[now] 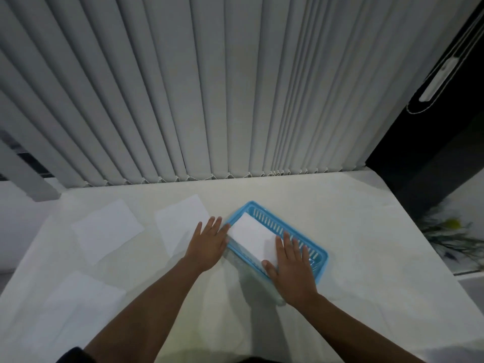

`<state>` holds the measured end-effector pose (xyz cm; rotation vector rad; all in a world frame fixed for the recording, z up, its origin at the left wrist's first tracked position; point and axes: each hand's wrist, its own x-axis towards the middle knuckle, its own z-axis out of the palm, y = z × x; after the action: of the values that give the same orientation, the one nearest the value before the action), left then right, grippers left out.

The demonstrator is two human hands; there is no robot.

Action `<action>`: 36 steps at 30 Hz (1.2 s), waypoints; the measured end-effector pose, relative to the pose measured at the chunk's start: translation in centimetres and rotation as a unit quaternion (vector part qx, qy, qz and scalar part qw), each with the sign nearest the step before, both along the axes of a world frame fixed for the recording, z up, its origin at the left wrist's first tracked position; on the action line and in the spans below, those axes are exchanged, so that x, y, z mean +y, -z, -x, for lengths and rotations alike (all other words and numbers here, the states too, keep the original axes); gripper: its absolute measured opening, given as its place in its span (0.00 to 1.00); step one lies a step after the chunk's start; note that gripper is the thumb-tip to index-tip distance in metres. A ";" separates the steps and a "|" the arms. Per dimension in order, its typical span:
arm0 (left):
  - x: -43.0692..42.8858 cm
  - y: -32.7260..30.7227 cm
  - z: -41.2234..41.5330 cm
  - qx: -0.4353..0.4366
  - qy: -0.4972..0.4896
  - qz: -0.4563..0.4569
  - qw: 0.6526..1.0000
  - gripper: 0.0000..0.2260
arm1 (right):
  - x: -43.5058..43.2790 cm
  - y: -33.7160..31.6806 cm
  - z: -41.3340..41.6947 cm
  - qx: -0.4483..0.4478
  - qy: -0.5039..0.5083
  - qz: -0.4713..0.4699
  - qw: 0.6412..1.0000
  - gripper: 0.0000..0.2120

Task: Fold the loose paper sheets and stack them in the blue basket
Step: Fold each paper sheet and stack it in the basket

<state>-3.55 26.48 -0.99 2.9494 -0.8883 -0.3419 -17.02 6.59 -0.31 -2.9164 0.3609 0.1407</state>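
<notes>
A blue slotted basket lies at an angle on the white table. Inside it rests a folded white paper. My right hand lies flat over the basket's near end, fingers spread, thumb on the folded paper's near edge. My left hand is flat on the table by the basket's left rim, fingertips touching the paper's left end. Three loose unfolded sheets lie to the left: one next to my left hand, one further left, one near the front left edge.
Grey vertical blinds hang along the table's far edge. A dark window frame stands at the right. A blurred plant with a yellow spot sits past the table's right edge.
</notes>
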 end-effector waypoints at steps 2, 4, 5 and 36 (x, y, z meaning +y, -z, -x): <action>0.3 -0.2 0.0 0.011 -0.053 0.001 0.999 0.27 | 0.3 -0.7 -1.0 -0.006 -0.033 -0.013 0.999 0.48; 0.4 -0.4 0.3 0.025 -0.104 0.004 0.994 0.23 | 0.5 -1.2 -2.3 0.026 -0.071 -0.019 0.997 0.48; 0.5 -0.4 0.6 0.030 -0.124 0.005 0.992 0.23 | 0.6 -1.5 -3.0 0.035 -0.091 -0.012 0.995 0.46; 11.5 3.4 -14.9 0.078 -0.297 0.113 0.945 0.22 | 14.9 3.5 -30.6 0.105 -0.247 0.043 0.962 0.23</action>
<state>11.34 37.94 -4.44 2.7457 0.0041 -0.3939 13.60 21.45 -3.76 -3.0192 -0.3506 0.5193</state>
